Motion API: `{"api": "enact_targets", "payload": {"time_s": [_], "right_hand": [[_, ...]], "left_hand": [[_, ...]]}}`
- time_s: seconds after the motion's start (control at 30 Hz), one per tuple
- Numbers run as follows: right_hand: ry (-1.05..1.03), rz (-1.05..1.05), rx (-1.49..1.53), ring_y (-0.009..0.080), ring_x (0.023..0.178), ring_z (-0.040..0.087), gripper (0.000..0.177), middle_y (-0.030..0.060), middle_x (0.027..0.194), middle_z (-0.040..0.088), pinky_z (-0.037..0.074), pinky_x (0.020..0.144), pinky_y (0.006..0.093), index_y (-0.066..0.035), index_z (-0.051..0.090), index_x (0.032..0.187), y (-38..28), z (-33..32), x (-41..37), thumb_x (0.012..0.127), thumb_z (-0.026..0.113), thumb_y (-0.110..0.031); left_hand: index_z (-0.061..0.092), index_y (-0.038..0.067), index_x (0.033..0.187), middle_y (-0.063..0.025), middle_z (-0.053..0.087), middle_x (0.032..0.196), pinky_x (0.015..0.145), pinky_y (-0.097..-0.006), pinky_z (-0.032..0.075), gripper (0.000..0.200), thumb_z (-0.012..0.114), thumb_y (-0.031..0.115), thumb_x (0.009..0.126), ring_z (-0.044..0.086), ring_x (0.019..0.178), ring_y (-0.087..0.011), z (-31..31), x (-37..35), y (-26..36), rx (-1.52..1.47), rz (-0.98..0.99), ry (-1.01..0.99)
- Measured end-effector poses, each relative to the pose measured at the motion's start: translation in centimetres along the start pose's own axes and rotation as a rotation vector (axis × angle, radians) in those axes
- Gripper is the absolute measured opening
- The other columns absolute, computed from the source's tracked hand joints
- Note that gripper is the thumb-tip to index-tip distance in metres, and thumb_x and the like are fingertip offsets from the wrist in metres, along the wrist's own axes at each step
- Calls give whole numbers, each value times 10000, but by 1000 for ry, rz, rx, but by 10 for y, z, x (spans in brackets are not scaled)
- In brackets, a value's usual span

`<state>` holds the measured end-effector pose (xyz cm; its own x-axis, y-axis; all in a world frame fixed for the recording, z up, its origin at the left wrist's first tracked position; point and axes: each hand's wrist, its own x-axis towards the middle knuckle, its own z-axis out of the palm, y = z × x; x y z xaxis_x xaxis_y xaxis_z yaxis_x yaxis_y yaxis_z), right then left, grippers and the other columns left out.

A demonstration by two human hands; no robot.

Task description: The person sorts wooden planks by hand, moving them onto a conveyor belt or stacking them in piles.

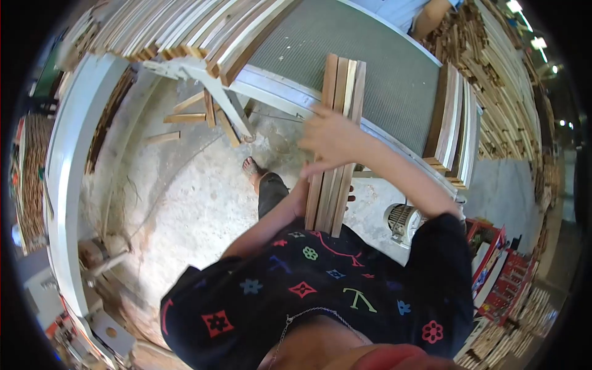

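A small bundle of long wooden strips [327,206] stands on edge in front of my body, its near end at my shirt and its far end over the edge of a ribbed grey-green conveyor belt [382,68]. My left hand [300,196] is wrapped around the bundle from below, and its fingertips show on the right side. Across the top of the strips lies my right hand [333,139], slightly blurred, with thumb and fingers stretched out to the left.
Rows of wooden strips [185,28] line the belt's left end; more strips [447,120] stand at its right. Offcuts [185,117] lie on the concrete floor [185,209]. A motor [401,223] and red rack [509,287] are at right. Another person's arm [430,18] shows beyond the belt.
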<state>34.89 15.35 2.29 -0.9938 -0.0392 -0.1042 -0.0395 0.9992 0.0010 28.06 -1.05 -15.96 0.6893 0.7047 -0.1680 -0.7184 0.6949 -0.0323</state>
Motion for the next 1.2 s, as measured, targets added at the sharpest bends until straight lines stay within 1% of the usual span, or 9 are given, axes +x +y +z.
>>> {"api": "enact_targets", "payload": {"time_s": [0.07,0.13,0.2,0.27,0.47,0.57,0.7,0.97,1.2], "right_hand": [[-275,-195,61,285,833,694,809,192,906,692,525,726,464,-6,718,957,1,22,10,816,468,-762],[-284,-75,51,309,724,679,778,136,652,646,506,595,489,-37,713,710,12,8,11,784,495,-779],[19,315,-128,318,652,671,761,121,634,640,502,530,459,-39,702,860,16,-34,-1,803,496,-770],[410,961,-42,366,677,675,634,177,700,660,511,537,466,-31,625,995,7,-67,-24,888,524,-648],[463,1460,316,466,765,657,348,266,796,656,510,622,559,-26,534,961,-43,17,-82,990,507,-371],[498,1585,352,462,798,661,375,271,814,658,517,665,548,0,537,968,-48,44,-68,990,493,-371],[492,1526,472,466,813,654,413,290,882,653,518,698,539,30,548,964,-31,52,-67,992,464,-372],[592,1482,360,424,785,663,443,251,878,631,534,684,519,38,603,961,-35,62,-39,997,444,-375],[863,1328,784,311,798,664,461,146,847,639,526,714,424,4,598,1234,-77,81,-49,1002,505,-384]], "left_hand": [[298,92,1530,-248,401,1476,1073,-603,354,1253,327,987,653,392,1359,-454,18,-7,-1,-61,-3,-35],[280,99,1536,-260,432,1452,1065,-555,393,1262,276,995,647,425,1341,-439,17,-6,-4,-117,-28,2],[327,58,1508,-191,433,1461,1047,-551,397,1185,360,937,714,483,1267,-364,13,-3,-5,122,1,35],[358,38,1487,-146,488,1419,988,-478,466,1094,374,875,782,554,1173,-282,11,7,-7,191,40,68],[395,58,1466,-103,556,1356,989,-425,490,997,299,830,843,575,1177,-226,11,21,-1,267,82,77],[400,105,1466,-87,553,1356,1013,-430,471,942,268,816,863,551,1219,-215,37,24,-1,295,132,76],[277,109,1527,-136,445,1470,1098,-502,399,955,241,806,875,444,1360,-296,34,21,-1,267,78,94],[236,108,1539,-145,385,1517,1125,-512,360,910,282,764,910,406,1384,-319,52,11,6,244,68,222],[211,115,1550,-142,354,1540,1133,-509,343,909,286,758,912,387,1398,-319,33,-7,14,295,60,206]]}}
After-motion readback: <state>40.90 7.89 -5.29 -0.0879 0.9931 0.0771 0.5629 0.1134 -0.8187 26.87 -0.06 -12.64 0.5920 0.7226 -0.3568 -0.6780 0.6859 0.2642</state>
